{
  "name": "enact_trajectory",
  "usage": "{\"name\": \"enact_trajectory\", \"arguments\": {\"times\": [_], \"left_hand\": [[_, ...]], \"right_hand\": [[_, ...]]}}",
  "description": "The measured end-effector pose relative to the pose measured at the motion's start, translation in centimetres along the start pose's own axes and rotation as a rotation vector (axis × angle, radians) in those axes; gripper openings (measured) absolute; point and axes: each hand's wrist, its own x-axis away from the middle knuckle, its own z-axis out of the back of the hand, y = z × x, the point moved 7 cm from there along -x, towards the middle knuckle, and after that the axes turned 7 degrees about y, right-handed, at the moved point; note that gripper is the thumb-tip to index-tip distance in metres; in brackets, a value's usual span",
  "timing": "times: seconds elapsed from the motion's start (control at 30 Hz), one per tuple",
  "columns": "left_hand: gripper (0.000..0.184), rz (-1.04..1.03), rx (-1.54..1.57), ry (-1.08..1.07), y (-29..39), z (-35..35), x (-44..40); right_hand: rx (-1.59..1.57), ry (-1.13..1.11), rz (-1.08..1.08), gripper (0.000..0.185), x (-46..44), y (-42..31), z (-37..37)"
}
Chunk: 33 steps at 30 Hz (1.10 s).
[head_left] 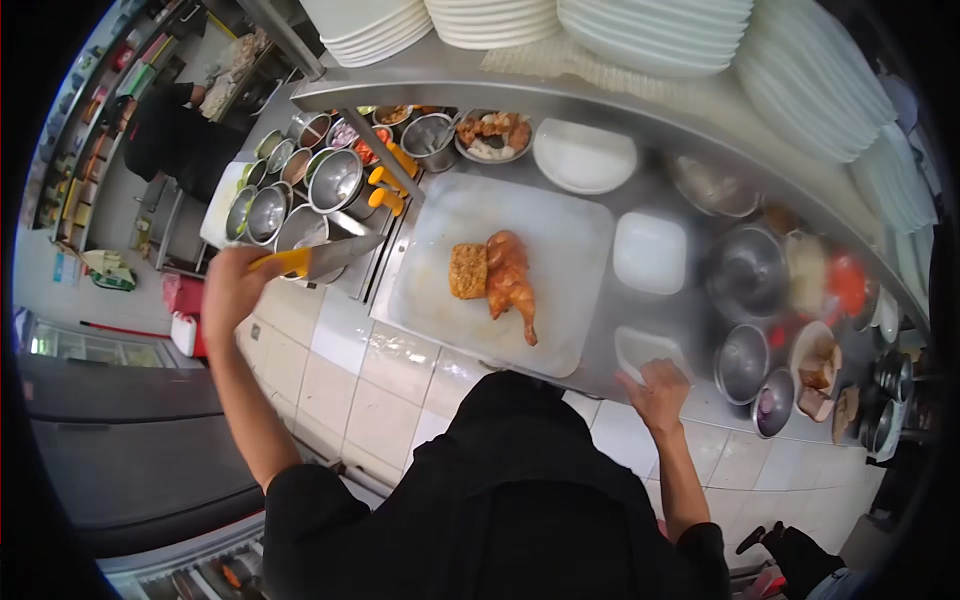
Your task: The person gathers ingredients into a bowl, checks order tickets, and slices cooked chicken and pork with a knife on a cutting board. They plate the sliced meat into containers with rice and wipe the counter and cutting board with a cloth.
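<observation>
In the head view, the person's left hand [234,285] was closed around the yellow handle of a knife [345,254], whose blade pointed across toward the cutting board [562,225], above some metal bowls [335,180] and apart from the food. On the board lay a breaded piece [468,271], golden and squarish, and right beside it a roasted poultry piece [510,272], its narrow end toward the person. The right hand [660,392] was at the near edge of the metal counter [626,312], to the right of the board, over a white dish [640,345]; its fingers looked bent, but whether they gripped the dish could not be told. Farther forward on that side sat a square white tray [650,253], and past the board's far edge a white plate [585,155] stood beside a plate of browned pieces [493,135]. The right end of the counter was blurred, though it seemed to hold more steel bowls [742,364] and a red item [846,284]. Stacked plates [650,30] lined the shelf above. A co-worker [165,140] in dark clothing was at the upper left, and another person [800,555] was partly visible at the lower right.
</observation>
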Motion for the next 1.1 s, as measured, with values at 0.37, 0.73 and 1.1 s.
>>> {"name": "enact_trajectory", "arguments": {"times": [0.37,0.73,1.1], "left_hand": [[0.029,0.585,0.818,-0.112,-14.3,-11.6,12.3],[0.033,0.657,0.847,-1.007,-13.5,-28.7,17.2],[0.036,0.472,0.906,-0.749,-15.9,-28.3,12.9]], "right_hand": [[0.141,-0.178,-0.085,0.026,6.8,5.2,-5.9],[-0.031,-0.149,-0.266,0.082,-5.4,-11.1,-11.7],[-0.002,-0.258,-0.709,0.098,-7.7,-10.8,-20.4]]}}
